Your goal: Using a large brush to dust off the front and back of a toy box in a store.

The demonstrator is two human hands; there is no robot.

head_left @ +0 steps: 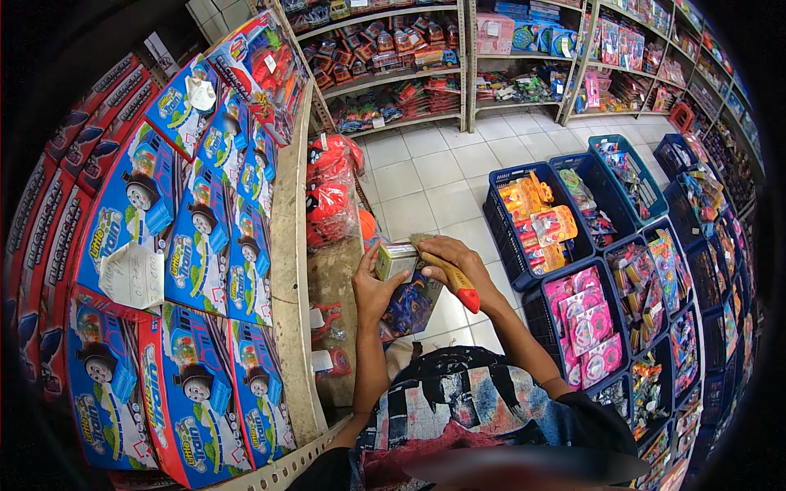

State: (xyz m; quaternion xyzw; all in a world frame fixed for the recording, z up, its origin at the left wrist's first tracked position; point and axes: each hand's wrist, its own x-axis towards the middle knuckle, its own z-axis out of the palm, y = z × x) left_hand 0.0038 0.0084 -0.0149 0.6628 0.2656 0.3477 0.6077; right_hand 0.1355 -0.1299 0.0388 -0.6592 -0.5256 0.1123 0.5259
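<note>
My left hand (374,288) grips a small box (395,260) with a pale face and yellow-green edges, held upright in front of my body. In my right hand (460,260) is a paintbrush (452,280), its yellow handle ending in a red tip that points down toward me. The brush's bristle end lies close to the box's right edge; whether they touch I cannot tell. Just below both hands shows a dark blue and purple packaged item (407,307), partly covered by my hands.
Stacked blue toy train boxes (192,245) fill the left shelf. Red plastic-wrapped goods (332,184) sit beside its edge. Blue crates (534,225) of packaged toys stand on the tiled floor (422,176) at the right. Metal shelves (393,82) full of toys line the back.
</note>
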